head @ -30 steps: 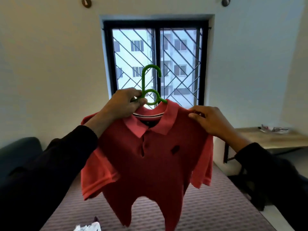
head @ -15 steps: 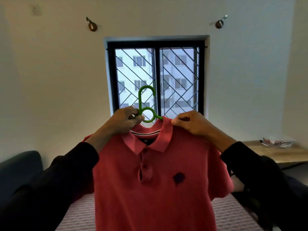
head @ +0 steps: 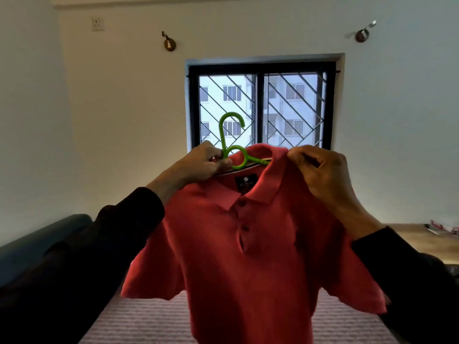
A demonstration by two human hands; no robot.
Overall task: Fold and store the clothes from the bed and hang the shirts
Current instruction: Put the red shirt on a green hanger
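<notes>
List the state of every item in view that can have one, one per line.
Shirt: on the hanger, held up, collar not yet straight.
Hanger: inside the shirt's neck, hook free.
Left hand: grips the hanger at its neck.
Right hand: pinches the collar.
Window: shut, barred.
Wall hooks: bare.

Black-framed window (head: 259, 105) with diagonal grille set in the white far wall, pale apartment block beyond. Two round wall hooks (head: 170, 43) (head: 362, 35) mounted above it, wall socket (head: 97, 24) high at left. Dark blue sofa (head: 42, 240) at lower left. Wooden table (head: 419, 240) at right, papers (head: 443, 229) on it.
</notes>
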